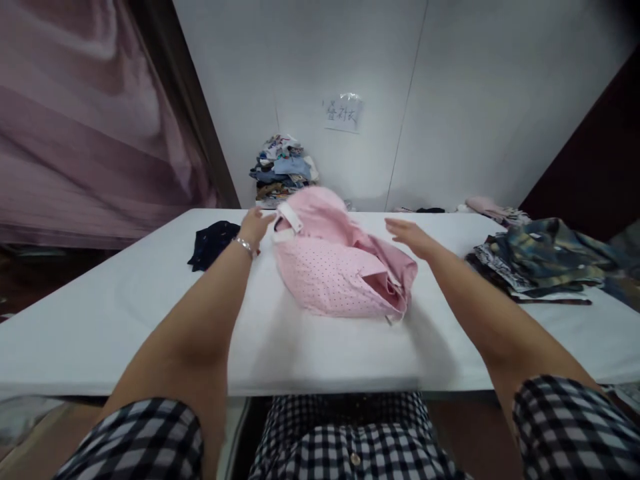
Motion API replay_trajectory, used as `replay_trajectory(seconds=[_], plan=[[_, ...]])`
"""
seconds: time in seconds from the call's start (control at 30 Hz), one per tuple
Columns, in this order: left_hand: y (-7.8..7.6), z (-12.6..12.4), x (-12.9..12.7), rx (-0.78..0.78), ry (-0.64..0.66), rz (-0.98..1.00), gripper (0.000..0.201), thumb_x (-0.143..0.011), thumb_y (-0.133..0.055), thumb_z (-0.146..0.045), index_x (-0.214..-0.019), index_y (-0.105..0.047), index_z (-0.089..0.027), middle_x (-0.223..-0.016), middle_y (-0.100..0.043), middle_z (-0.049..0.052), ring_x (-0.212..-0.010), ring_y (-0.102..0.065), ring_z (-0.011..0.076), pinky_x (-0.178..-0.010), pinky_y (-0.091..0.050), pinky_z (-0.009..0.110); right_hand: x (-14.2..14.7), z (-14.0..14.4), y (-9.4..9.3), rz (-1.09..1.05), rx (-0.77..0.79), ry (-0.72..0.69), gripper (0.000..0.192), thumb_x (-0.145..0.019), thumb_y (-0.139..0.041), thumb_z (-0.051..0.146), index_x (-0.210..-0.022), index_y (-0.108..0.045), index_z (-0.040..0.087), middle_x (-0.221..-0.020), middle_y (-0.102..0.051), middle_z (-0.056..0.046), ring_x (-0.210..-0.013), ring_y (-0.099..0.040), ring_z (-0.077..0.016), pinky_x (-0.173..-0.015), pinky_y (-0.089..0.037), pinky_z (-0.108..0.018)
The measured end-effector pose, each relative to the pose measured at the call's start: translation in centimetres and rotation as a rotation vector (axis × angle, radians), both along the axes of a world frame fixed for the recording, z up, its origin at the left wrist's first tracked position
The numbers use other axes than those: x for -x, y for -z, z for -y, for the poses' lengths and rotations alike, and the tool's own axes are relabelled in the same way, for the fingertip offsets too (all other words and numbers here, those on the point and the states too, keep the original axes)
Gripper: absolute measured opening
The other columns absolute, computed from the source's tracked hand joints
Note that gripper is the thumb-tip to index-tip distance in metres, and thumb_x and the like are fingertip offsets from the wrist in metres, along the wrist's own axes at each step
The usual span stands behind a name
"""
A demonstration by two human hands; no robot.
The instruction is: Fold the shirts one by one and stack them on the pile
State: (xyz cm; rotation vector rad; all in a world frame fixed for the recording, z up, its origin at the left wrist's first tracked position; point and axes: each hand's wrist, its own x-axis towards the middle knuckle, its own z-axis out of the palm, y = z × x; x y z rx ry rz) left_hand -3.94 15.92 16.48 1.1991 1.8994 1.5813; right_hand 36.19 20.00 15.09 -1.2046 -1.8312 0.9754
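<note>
A pink shirt with small dark dots lies crumpled in the middle of the white table. Its white-edged part, which looks like a collar or cuff, points toward my left hand. That hand has its fingers stretched out beside the white edge; whether the fingertips touch it I cannot tell. To the right of the shirt, my right hand hovers with fingers extended, apart from the cloth and holding nothing. A dark navy garment lies on the table just left of my left wrist, partly hidden by it.
A tall pile of mixed clothes stands at the back by the wall. Stacked garments, a camouflage-patterned one on top, are at the right. A pink garment lies behind them. The table's front edge runs close to my body.
</note>
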Motion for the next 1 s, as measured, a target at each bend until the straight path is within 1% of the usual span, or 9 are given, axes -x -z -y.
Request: replay_trajectory(seconds=[0.13,0.27,0.37,0.53,0.67,0.73,0.8,0.9,1.0], plan=[[6.2,3.0,-2.0,0.266,0.085,-0.259,0.045,-0.076,-0.061,-0.037,-0.115,-0.060,-0.014,-0.123,-0.060,0.015,-0.112,-0.056,0.0274,-0.092,-0.043,0.036,-3.0,3.5,5.9,0.343,0.098,0.071,0.067,-0.077,-0.064,0.047,-0.136,-0.049,0.020,-0.144,-0.043,-0.009,-0.128,-0.045,-0.0283,-0.108,-0.033,-0.042],[10.3,6.2,-5.6,0.447,0.148,-0.462,0.047,-0.082,-0.052,-0.043,-0.115,-0.059,-0.010,-0.123,-0.060,0.018,-0.110,-0.057,0.0304,-0.090,-0.044,0.039,-5.3,5.9,9.9,0.376,0.224,0.195,0.080,-0.079,-0.056,0.058,-0.146,-0.033,0.021,-0.146,-0.039,-0.010,-0.129,-0.044,-0.0296,-0.107,-0.035,-0.043],[11.3,8.7,-9.7,0.349,0.223,-0.541,0.051,-0.084,-0.050,-0.046,-0.122,-0.054,-0.013,-0.133,-0.052,0.016,-0.120,-0.051,0.0287,-0.097,-0.041,0.039,-4.6,7.4,11.4,0.395,0.167,0.107,0.077,-0.081,-0.054,0.055,-0.147,-0.031,0.023,-0.149,-0.035,-0.007,-0.134,-0.037,-0.0276,-0.111,-0.030,-0.041],[12.1,11.9,-16.9,0.057,0.517,-0.844,0.064,-0.080,-0.057,-0.047,-0.137,-0.042,-0.021,-0.146,-0.039,0.013,-0.133,-0.036,0.0304,-0.102,-0.039,0.044,-1.4,10.1,12.7,0.570,0.005,-0.019,0.081,-0.074,-0.057,0.026,-0.148,-0.026,0.023,-0.157,-0.013,-0.006,-0.143,-0.013,-0.0257,-0.113,-0.023,-0.040],[13.4,11.2,-18.7,0.113,0.529,-0.966,0.038,-0.080,-0.057,-0.032,-0.117,-0.058,-0.022,-0.123,-0.059,0.013,-0.116,-0.053,0.0315,-0.092,-0.044,0.046,-0.9,10.6,13.1,0.657,-0.068,-0.010,0.069,-0.074,-0.058,0.024,-0.141,-0.042,0.020,-0.155,-0.019,-0.010,-0.141,-0.020,-0.0272,-0.110,-0.029,-0.039],[14.0,10.3,-18.5,0.176,0.519,-0.984,0.020,-0.082,-0.051,-0.019,-0.095,-0.065,-0.021,-0.104,-0.067,0.011,-0.102,-0.060,0.0286,-0.088,-0.045,0.045,-1.6,10.0,13.0,0.562,-0.074,0.012,0.048,-0.079,-0.056,0.031,-0.126,-0.059,0.019,-0.144,-0.042,-0.012,-0.132,-0.038,-0.0280,-0.105,-0.035,-0.039],[13.9,9.5,-17.9,0.192,0.509,-0.992,0.023,-0.082,-0.045,-0.010,-0.081,-0.065,-0.020,-0.093,-0.068,0.009,-0.094,-0.062,0.0254,-0.086,-0.046,0.042,-2.8,8.9,12.7,0.351,-0.008,0.078,0.036,-0.082,-0.053,0.042,-0.103,-0.068,0.017,-0.115,-0.065,-0.011,-0.111,-0.057,-0.0275,-0.094,-0.045,-0.038],[12.4,9.3,-15.9,0.196,0.434,-0.995,0.031,-0.081,-0.038,-0.004,-0.077,-0.064,-0.019,-0.081,-0.068,0.006,-0.083,-0.063,0.0214,-0.092,-0.042,0.044,-5.9,6.6,11.4,-0.157,0.132,0.324,0.035,-0.077,-0.058,0.049,-0.084,-0.065,0.016,-0.078,-0.069,-0.004,-0.077,-0.064,-0.0217,-0.071,-0.053,-0.032],[10.0,10.0,-12.0,0.207,0.287,-0.998,0.027,-0.080,-0.037,-0.004,-0.076,-0.062,-0.015,-0.079,-0.066,0.010,-0.081,-0.062,0.0238,-0.092,-0.041,0.048,-10.0,5.0,10.1,-0.680,0.182,0.530,0.023,-0.076,-0.061,0.042,-0.085,-0.061,0.020,-0.078,-0.068,-0.002,-0.071,-0.065,-0.0172,-0.064,-0.055,-0.028]])
